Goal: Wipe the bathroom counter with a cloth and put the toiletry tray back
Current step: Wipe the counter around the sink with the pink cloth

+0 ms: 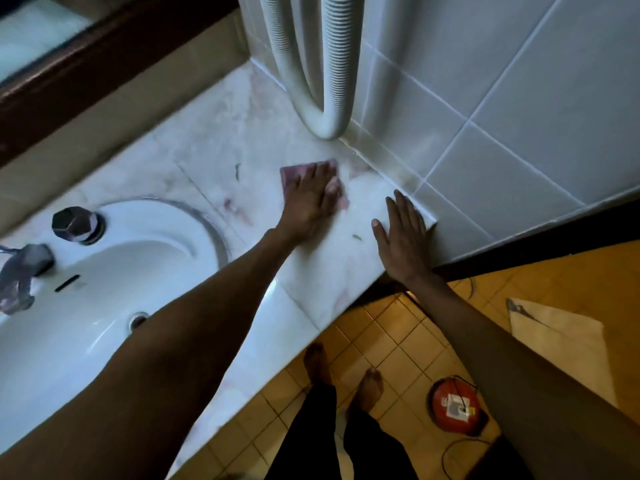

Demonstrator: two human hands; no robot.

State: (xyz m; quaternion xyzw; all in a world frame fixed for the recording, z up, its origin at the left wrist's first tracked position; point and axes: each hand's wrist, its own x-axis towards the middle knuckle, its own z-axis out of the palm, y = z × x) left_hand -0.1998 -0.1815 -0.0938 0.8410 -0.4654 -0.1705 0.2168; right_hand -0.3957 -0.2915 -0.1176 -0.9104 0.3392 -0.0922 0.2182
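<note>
A pink cloth (pixel 292 173) lies flat on the white marble counter (pixel 214 147), right of the sink. My left hand (pixel 310 199) presses down on the cloth with its fingers spread over it. My right hand (pixel 401 233) rests flat and empty on the counter's right end, close to the tiled wall. No toiletry tray is in view. Small dark specks and pinkish stains mark the counter near the cloth.
A white sink (pixel 114 271) with a tap (pixel 20 271) and a dark knob (pixel 76 223) fills the left. A ribbed white hose (pixel 329 81) hangs in the tiled corner. Below on the yellow floor tiles are my bare feet, a red round device (pixel 457 407) and a pale sheet (pixel 561 337).
</note>
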